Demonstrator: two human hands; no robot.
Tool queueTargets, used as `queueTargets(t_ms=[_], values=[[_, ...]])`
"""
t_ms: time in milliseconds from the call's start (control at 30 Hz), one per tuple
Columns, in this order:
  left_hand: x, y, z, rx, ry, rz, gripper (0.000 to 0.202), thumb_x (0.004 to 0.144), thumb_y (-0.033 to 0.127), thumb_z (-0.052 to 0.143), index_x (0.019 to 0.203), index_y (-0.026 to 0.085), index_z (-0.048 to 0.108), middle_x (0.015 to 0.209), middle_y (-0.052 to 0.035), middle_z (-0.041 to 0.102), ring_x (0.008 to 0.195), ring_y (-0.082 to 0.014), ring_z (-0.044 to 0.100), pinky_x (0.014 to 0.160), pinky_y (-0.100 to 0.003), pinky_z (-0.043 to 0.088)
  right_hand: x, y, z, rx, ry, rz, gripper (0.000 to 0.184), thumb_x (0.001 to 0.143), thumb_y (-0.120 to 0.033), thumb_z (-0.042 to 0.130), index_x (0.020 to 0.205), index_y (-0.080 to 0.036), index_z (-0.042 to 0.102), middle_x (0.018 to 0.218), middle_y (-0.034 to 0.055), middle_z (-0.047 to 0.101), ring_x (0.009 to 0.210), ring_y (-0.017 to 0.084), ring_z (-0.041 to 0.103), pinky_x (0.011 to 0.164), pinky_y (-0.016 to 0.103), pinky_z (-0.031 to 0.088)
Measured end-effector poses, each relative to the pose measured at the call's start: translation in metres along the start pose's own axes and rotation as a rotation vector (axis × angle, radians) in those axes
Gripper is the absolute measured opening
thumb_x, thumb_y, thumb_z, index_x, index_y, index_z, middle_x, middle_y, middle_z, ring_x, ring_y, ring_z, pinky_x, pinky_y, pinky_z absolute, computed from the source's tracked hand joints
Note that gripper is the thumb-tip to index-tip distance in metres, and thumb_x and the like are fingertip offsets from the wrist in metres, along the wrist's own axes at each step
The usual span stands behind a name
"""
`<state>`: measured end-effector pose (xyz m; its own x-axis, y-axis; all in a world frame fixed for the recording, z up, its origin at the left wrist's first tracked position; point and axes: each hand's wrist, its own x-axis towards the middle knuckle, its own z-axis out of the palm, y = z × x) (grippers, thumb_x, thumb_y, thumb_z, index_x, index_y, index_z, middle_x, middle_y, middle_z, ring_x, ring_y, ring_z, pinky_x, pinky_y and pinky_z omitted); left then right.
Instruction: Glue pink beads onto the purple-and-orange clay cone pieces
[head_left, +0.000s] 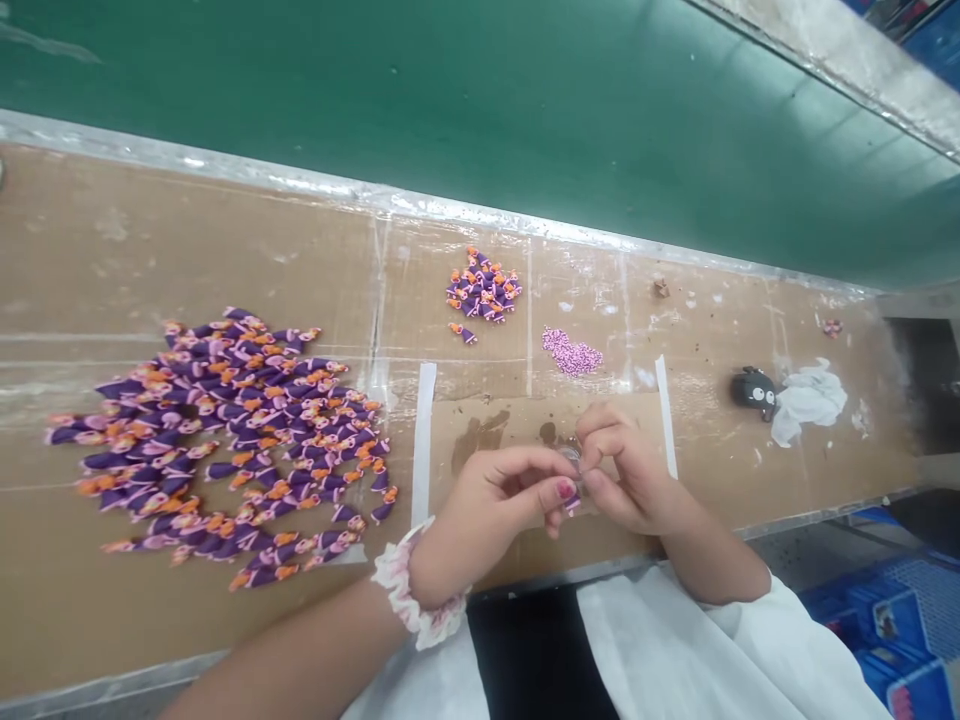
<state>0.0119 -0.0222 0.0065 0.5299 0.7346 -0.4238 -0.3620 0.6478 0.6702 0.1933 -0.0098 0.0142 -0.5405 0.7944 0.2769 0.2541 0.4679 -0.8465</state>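
Observation:
My left hand (514,485), a ruffled band at its wrist, pinches a small purple-and-pink doll figurine (572,503) between thumb and fingers; most of it is hidden. Touching or nearly touching it, my right hand (628,470) has thumb and forefinger pressed together; what they hold is too small to make out. Just beyond the fingertips shows part of a small clear round object (571,453). Farther back lies a patch of tiny pink-and-purple pieces (573,355). Behind that, to the left, is a small heap of purple figurines with orange hair (484,288).
Many more such figurines (247,440) spread over the left of the cardboard-covered table (450,590). White tape strips (424,440) flank the work spot. To the right are a black object with cartoon eyes (752,391) and crumpled white tissue (810,400). Blue crates (889,615) stand below.

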Motion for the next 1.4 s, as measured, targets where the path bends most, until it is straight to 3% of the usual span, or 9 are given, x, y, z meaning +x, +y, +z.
queueTargets(t_ms=[167,400,667,967,1133,1300,1400], values=[[0.000,0.001,0.001,-0.038,-0.015,-0.015,0.018,0.074,0.030,0.077,0.070,0.015,0.068,0.058,0.0035,0.061,0.049,-0.0075,0.056,0.051,-0.019,0.051,0.001,0.002,0.003,-0.024,0.019,-0.069,0.006,0.092,-0.016,0.047,0.094,-0.022,0.047,0.087,0.0015,0.047,0.077,0.014,0.050,0.067,0.029,0.046],[0.000,0.006,0.001,-0.037,-0.081,-0.016,0.020,0.076,0.032,0.075,0.071,0.015,0.064,0.062,0.0026,0.060,0.050,-0.0078,0.055,0.050,-0.019,0.049,0.000,-0.002,0.001,-0.033,-0.003,-0.052,0.006,0.092,-0.017,0.050,0.095,-0.021,0.052,0.089,0.0033,0.051,0.078,0.015,0.054,0.068,0.031,0.050],[-0.003,0.005,-0.002,0.069,-0.032,0.052,0.016,0.081,0.028,0.067,0.072,0.017,0.062,0.063,0.0024,0.057,0.052,-0.0085,0.052,0.054,-0.021,0.050,0.005,-0.007,-0.002,-0.057,0.126,-0.018,0.013,0.085,-0.012,0.061,0.094,-0.022,0.062,0.082,0.0028,0.058,0.069,0.014,0.060,0.059,0.028,0.052],[-0.002,0.004,-0.002,0.239,0.002,0.088,0.013,0.082,0.023,0.062,0.070,0.017,0.060,0.062,0.0028,0.056,0.055,-0.0083,0.051,0.056,-0.020,0.044,0.006,-0.008,-0.004,-0.084,0.068,-0.029,0.010,0.083,-0.012,0.061,0.087,-0.020,0.061,0.081,0.0034,0.057,0.067,0.014,0.059,0.058,0.028,0.051],[0.000,0.007,-0.003,0.280,-0.020,0.033,0.012,0.080,0.021,0.062,0.069,0.017,0.061,0.060,0.0032,0.056,0.053,-0.0091,0.052,0.054,-0.021,0.044,0.007,-0.007,-0.008,-0.049,-0.010,0.010,0.010,0.084,-0.012,0.058,0.085,-0.022,0.059,0.081,0.0027,0.057,0.071,0.014,0.059,0.061,0.028,0.052],[0.001,0.009,-0.004,0.201,-0.062,0.008,0.013,0.080,0.024,0.066,0.069,0.017,0.064,0.060,0.0026,0.057,0.052,-0.0092,0.053,0.054,-0.021,0.047,0.005,-0.005,-0.007,0.053,-0.014,0.075,0.007,0.084,-0.014,0.057,0.082,-0.021,0.057,0.081,0.0025,0.056,0.069,0.014,0.055,0.059,0.027,0.048],[0.002,0.010,-0.005,0.128,0.003,0.031,0.016,0.079,0.030,0.070,0.073,0.016,0.066,0.062,0.0013,0.060,0.054,-0.0102,0.056,0.056,-0.023,0.050,0.005,-0.003,-0.009,0.091,0.046,0.088,0.004,0.086,-0.018,0.057,0.082,-0.021,0.056,0.079,0.0026,0.056,0.068,0.014,0.056,0.058,0.028,0.048]])
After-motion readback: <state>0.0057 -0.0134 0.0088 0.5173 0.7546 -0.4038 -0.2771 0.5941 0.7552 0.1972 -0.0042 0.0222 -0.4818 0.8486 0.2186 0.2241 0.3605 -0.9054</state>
